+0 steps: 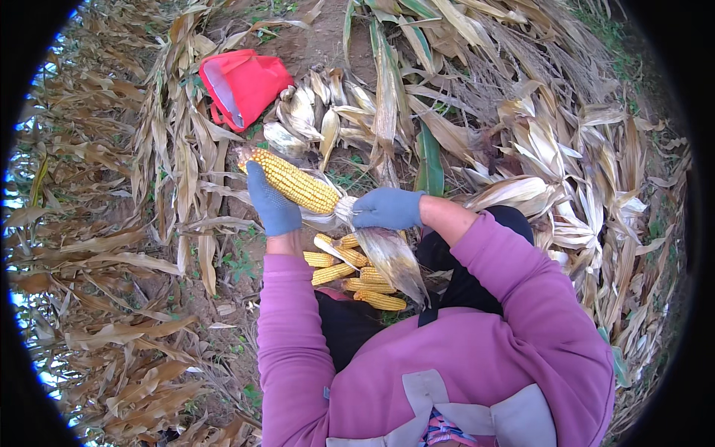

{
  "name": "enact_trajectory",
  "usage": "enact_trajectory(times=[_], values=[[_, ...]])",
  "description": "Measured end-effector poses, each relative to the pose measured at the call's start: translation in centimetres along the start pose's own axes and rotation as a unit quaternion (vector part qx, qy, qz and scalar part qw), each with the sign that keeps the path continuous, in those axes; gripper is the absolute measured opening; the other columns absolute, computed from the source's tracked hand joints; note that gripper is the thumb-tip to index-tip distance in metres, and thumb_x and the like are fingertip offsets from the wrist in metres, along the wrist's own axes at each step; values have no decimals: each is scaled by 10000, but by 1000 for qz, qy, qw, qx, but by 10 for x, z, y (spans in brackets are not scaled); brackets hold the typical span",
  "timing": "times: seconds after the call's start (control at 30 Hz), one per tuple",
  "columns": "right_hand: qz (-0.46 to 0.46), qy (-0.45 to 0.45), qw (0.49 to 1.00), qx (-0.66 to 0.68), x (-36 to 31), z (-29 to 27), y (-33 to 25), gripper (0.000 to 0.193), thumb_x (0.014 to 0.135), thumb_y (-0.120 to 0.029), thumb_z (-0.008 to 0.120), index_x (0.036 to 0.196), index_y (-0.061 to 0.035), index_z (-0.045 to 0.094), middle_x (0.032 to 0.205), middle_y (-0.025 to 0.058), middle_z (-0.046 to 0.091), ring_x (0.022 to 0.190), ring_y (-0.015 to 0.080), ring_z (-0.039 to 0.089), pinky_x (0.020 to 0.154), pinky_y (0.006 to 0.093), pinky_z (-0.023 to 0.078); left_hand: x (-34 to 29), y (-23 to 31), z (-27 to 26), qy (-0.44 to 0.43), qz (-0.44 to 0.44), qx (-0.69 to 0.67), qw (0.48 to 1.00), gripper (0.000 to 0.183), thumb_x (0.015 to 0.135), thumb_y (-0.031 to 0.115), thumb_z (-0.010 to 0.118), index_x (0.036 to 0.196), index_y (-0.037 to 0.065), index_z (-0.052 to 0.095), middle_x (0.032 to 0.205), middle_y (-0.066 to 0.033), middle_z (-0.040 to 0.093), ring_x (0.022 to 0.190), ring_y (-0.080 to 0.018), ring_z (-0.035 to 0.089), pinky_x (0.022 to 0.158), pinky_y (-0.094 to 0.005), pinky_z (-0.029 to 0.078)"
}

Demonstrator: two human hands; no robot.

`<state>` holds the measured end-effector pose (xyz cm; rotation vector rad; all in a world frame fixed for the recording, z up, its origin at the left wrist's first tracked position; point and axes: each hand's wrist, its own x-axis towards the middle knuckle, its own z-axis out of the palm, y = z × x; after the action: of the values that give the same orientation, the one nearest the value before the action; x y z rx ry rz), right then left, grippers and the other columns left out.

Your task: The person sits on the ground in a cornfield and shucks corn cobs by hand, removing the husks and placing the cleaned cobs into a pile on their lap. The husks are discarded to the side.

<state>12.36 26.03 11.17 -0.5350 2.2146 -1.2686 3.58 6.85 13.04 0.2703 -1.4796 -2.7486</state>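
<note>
My left hand [274, 203] is curled under the cob [296, 183], right hand [389, 208] closed on the husk [393, 259]. Slack grip plus a hard tug might drop the cob.

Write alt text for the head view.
Gloved left hand holds a yellow corn ear; gloved right hand grips the peeled-back husk at its base. More yellow ears lie nearer the body; a red bag and pale husks lie farther out.

A cornfield [320, 43]: dry stalks [97, 261], husked cobs [369, 285].
</note>
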Motion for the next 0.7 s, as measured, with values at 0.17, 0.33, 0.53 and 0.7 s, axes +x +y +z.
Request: enact_trajectory(times=[0.17,0.33,0.53,0.7], values=[[-16,209,971,114,6,-9,-10,487,796,-347,667,1165,-52,548,1048,161,618,1005,254,595,894,336,445,-9,5,-2,-66,43,80,994,386,930,354,481,1166,50,502,1019,-56,570,908,-173,575,828,-330,462],[-148,176,935,269,26,33,-2,904,679,-279,775,1392,-25,281,1290,144,488,1178,198,491,1013,309,373,-31,3,19,-205,-42,-33,977,493,900,449,450,1105,6,513,937,-111,604,854,-222,591,793,-340,474],[-101,112,960,235,22,32,-17,849,623,-295,792,1339,-57,402,1196,130,579,1101,202,551,966,313,409,-44,16,17,-187,-17,14,982,526,879,517,472,1100,42,519,958,-104,589,880,-233,581,810,-364,471],[-64,142,969,189,25,41,-21,747,637,-254,791,1277,-63,456,1167,110,591,1057,190,568,944,325,433,-52,23,23,-182,36,102,977,555,845,522,520,1068,14,509,912,-115,588,824,-225,588,754,-347,491]])
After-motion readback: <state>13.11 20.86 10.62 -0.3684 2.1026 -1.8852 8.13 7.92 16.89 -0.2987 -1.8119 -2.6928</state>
